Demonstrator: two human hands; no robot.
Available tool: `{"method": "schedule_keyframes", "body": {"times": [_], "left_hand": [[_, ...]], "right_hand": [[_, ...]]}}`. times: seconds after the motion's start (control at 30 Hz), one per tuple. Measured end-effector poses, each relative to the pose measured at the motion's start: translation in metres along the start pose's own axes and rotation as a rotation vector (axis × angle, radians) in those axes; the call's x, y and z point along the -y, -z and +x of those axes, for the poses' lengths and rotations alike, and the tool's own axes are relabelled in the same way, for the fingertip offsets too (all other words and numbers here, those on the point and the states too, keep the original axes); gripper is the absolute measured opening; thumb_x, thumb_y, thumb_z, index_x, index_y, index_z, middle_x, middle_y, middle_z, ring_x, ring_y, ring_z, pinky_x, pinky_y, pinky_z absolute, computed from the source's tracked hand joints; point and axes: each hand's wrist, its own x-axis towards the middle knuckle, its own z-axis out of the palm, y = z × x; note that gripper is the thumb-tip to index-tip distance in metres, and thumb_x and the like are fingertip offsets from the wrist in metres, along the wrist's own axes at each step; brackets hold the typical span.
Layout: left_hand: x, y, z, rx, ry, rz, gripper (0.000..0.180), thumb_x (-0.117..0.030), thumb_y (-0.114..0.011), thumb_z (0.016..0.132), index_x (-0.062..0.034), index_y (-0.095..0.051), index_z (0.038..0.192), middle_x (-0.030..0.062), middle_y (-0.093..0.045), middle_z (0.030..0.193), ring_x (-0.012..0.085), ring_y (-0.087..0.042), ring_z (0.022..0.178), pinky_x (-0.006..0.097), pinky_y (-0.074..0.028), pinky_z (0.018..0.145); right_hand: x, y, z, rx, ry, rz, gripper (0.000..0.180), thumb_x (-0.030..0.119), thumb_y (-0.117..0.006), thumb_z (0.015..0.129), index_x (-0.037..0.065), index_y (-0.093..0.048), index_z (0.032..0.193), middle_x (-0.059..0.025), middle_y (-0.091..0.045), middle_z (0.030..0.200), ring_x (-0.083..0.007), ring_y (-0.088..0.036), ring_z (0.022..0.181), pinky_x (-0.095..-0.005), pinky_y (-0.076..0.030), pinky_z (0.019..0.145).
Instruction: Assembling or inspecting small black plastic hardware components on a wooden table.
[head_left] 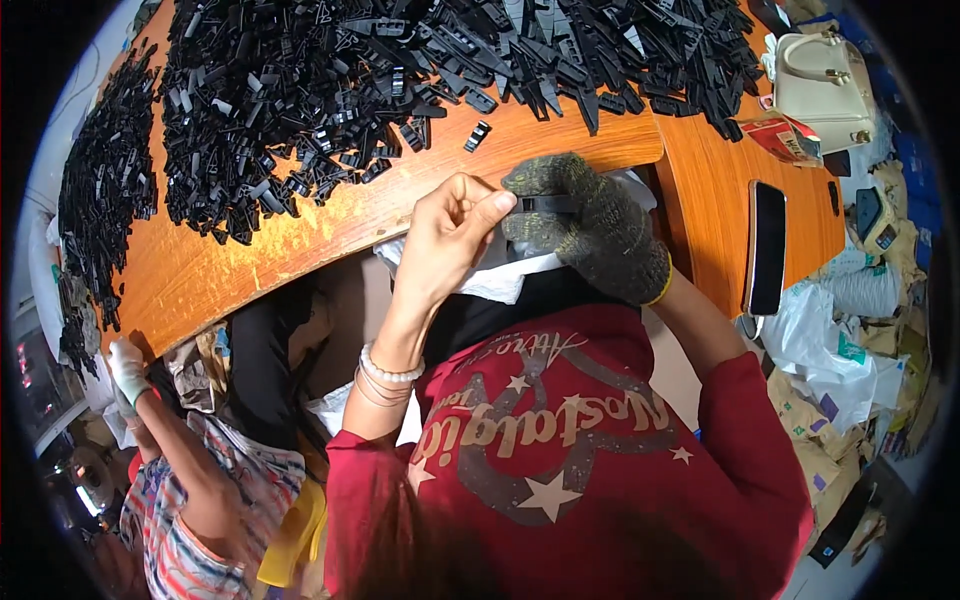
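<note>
My left hand [455,228], bare with bracelets on the wrist, is closed in a pinch at the left end of a small black plastic piece [548,204]. Around the same piece my right hand [595,235] is wrapped, in a dark knitted glove with a yellow cuff. Both hands meet just off the table's near edge, above a white bag or cloth [497,283] over my lap. The piece looks like a narrow clip, though the glove hides part of it. One loose black clip [477,136] lies on the wood beyond my hands.
Large heaps of black plastic parts [300,100] cover the far side of the wooden table [270,270]. To the right are a phone [767,248], a cream handbag [825,90] and a red packet [780,138]. At left, a co-worker's gloved hand [126,368] touches the table edge.
</note>
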Motion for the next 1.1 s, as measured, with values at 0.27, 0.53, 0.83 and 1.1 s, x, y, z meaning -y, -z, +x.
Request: {"method": "schedule_keyframes", "body": {"times": [0.27, 0.53, 0.83, 1.1], "left_hand": [[0.007, 0.0, 0.008, -0.16, -0.198, 0.493, 0.023, -0.017, -0.075, 0.083, 0.0026, -0.064, 0.081, -0.0028, -0.052, 0.059, 0.0042, -0.044, 0.054, 0.022, -0.037, 0.049], [-0.012, 0.017, 0.045, -0.494, -0.752, 1.071, 0.008, -0.009, -0.067, 0.084, -0.0022, -0.066, 0.085, 0.0123, -0.061, 0.078, 0.0323, -0.062, 0.064, 0.038, -0.048, 0.058], [-0.024, 0.014, 0.08, -0.342, -0.807, 1.478, 0.024, -0.004, -0.062, 0.08, -0.0086, -0.067, 0.104, 0.0086, -0.058, 0.089, 0.0291, -0.063, 0.069, 0.038, -0.049, 0.057], [-0.012, 0.023, 0.081, -0.416, -1.251, 1.416, 0.025, -0.003, -0.064, 0.072, -0.001, -0.063, 0.097, 0.0059, -0.053, 0.079, 0.0192, -0.058, 0.062, 0.03, -0.047, 0.051]], "right_hand": [[-0.014, 0.009, -0.011, 0.034, -0.02, 0.049, 0.036, 0.018, -0.071, 0.084, 0.005, -0.058, 0.115, -0.0087, -0.068, 0.097, -0.0225, -0.068, 0.092, -0.0323, -0.052, 0.079], [-0.002, 0.035, -0.014, 0.163, -0.072, -0.381, 0.041, 0.032, -0.071, 0.084, 0.007, -0.062, 0.115, -0.0101, -0.069, 0.092, -0.0246, -0.068, 0.086, -0.0345, -0.053, 0.078], [-0.009, 0.02, -0.011, -0.032, -0.21, -0.179, 0.031, 0.03, -0.07, 0.083, 0.007, -0.068, 0.103, -0.009, -0.069, 0.097, -0.0262, -0.067, 0.086, -0.0367, -0.053, 0.077], [-0.044, -0.008, 0.005, -0.161, 0.118, -0.067, 0.035, 0.014, -0.061, 0.078, 0.007, -0.064, 0.112, -0.0128, -0.062, 0.112, -0.0297, -0.059, 0.105, -0.0405, -0.049, 0.088]]}}
